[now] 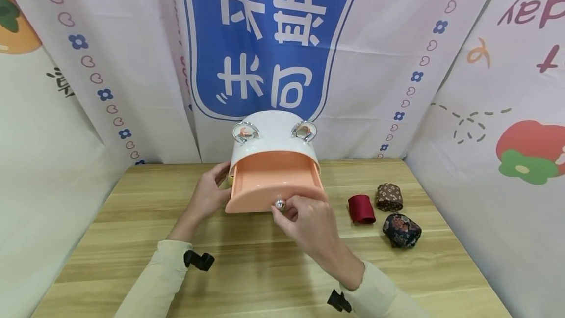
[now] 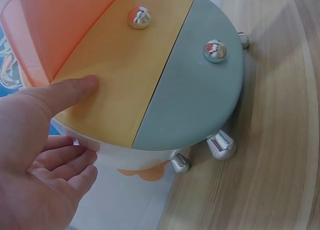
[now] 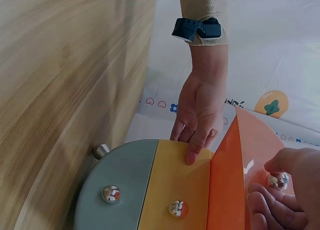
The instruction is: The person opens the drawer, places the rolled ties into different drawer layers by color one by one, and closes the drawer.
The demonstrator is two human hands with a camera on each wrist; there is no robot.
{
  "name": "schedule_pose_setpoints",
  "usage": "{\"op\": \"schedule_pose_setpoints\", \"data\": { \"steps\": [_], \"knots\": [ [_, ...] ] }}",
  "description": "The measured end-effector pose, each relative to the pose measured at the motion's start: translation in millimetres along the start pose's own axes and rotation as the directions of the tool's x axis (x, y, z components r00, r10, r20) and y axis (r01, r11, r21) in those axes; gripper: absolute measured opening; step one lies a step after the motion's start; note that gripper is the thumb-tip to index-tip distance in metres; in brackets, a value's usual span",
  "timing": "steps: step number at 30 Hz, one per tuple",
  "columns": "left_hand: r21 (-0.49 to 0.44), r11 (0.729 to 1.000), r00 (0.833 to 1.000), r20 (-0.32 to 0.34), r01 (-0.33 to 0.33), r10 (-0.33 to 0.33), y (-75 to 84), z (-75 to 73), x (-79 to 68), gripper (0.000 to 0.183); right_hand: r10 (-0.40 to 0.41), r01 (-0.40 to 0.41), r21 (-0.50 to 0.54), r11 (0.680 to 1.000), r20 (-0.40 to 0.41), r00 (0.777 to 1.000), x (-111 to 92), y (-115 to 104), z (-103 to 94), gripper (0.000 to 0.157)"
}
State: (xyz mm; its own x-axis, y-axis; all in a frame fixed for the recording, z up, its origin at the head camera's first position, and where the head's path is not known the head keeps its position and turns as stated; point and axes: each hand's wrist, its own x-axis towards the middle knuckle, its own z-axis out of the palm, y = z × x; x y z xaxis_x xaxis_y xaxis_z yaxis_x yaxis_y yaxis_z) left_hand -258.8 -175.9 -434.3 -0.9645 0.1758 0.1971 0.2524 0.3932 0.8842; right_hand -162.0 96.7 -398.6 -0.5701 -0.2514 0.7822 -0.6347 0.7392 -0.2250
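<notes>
A white rounded drawer cabinet (image 1: 277,134) stands at the back of the table, its top coral drawer (image 1: 278,173) pulled out, with nothing visible inside. My right hand (image 1: 311,222) pinches the round silver knob (image 1: 280,204) on that drawer's front between thumb and fingers. At the cabinet's left side, my left hand (image 1: 209,195) holds the body. Its thumb presses on the yellow drawer front (image 2: 125,80) and its fingers lie along the white side wall. Below the yellow front sits a grey-green drawer front (image 2: 195,100), both flush with the cabinet.
To the right on the wooden table (image 1: 247,269) lie a rolled red necktie (image 1: 362,209), a rolled brown patterned necktie (image 1: 389,197) and a rolled dark floral necktie (image 1: 401,230). Silver ring-like ornaments (image 1: 245,132) top the cabinet. Printed cloth (image 1: 145,63) hangs close behind it.
</notes>
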Motion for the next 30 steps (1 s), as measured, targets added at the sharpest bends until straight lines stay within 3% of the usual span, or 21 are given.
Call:
{"op": "schedule_pose_setpoints", "data": {
  "steps": [30],
  "knots": [
    [-0.031,0.999,1.000,-0.013,-0.027,0.026,-2.2,1.5,0.2,0.075,-0.051,0.051,0.025,0.998,-0.003,0.999,-11.2,0.2,0.3,0.024]
  ]
}}
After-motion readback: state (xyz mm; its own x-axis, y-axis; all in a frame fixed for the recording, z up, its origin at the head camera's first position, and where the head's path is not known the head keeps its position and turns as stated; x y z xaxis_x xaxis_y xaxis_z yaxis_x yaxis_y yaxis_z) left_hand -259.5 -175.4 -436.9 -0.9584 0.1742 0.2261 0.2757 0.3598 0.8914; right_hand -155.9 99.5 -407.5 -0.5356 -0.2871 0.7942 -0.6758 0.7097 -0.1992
